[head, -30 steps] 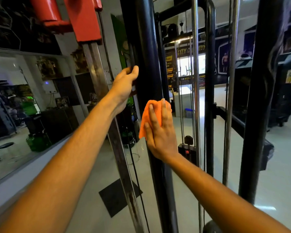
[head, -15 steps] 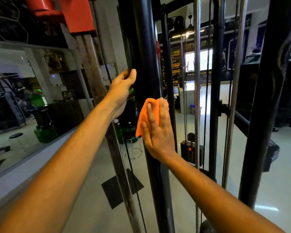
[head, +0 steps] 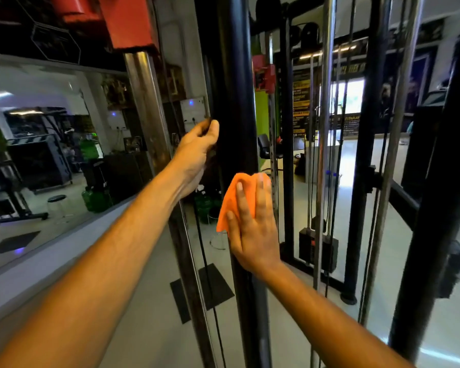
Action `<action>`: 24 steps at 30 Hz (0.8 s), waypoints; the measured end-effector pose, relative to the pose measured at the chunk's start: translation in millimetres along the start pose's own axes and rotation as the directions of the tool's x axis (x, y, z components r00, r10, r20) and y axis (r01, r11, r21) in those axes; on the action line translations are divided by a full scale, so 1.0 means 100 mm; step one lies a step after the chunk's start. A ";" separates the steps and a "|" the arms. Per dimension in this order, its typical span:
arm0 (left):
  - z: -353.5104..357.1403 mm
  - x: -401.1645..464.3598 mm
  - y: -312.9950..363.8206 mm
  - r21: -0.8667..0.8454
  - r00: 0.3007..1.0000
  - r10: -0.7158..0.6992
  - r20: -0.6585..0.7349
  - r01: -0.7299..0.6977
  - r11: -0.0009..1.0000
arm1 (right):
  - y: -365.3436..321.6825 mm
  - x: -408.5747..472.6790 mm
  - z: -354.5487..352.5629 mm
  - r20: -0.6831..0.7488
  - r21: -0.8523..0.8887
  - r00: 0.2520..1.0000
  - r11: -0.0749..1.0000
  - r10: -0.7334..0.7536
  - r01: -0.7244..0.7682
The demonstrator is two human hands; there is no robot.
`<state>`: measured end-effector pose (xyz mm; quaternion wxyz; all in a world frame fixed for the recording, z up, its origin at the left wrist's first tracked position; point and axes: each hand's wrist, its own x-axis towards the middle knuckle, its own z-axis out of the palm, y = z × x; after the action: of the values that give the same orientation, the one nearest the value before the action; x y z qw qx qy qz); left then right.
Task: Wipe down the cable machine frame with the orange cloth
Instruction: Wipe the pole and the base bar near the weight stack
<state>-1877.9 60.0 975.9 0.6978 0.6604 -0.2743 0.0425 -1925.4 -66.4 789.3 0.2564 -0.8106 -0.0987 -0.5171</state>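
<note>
A thick black upright post of the cable machine frame stands right in front of me. My right hand lies flat with straight fingers on the orange cloth, pressing it against the post at about mid height. My left hand is higher up on the left side of the same post, its fingers curled round the post's edge. A steel guide rod with a red carriage at its top runs just left of the post.
A black cable hangs between the rod and the post. Chrome rods, more black uprights and a weight stack stand to the right. A mirror wall is on the left, and black floor mats lie below.
My right hand has slid the orange cloth a little down the post. My left hand keeps its place on the post. The view has moved closer.
</note>
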 end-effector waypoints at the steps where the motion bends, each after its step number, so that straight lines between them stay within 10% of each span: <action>1: 0.01 -0.03 -0.01 0.046 1.000 0.029 -0.002 -0.029 0.999 | 0.02 -0.03 0.00 0.011 0.006 1.000 1.000 -0.006 0.006; 24: 0.02 -0.26 -0.52 0.006 0.995 -0.006 -0.098 0.006 1.000 | 0.03 -0.10 0.15 -0.038 0.091 0.996 0.993 0.083 -0.080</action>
<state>-1878.2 59.2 917.5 0.7085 0.6604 -0.2379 0.0735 -1917.0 -60.2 774.1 0.3151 -0.7909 -0.0831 -0.5180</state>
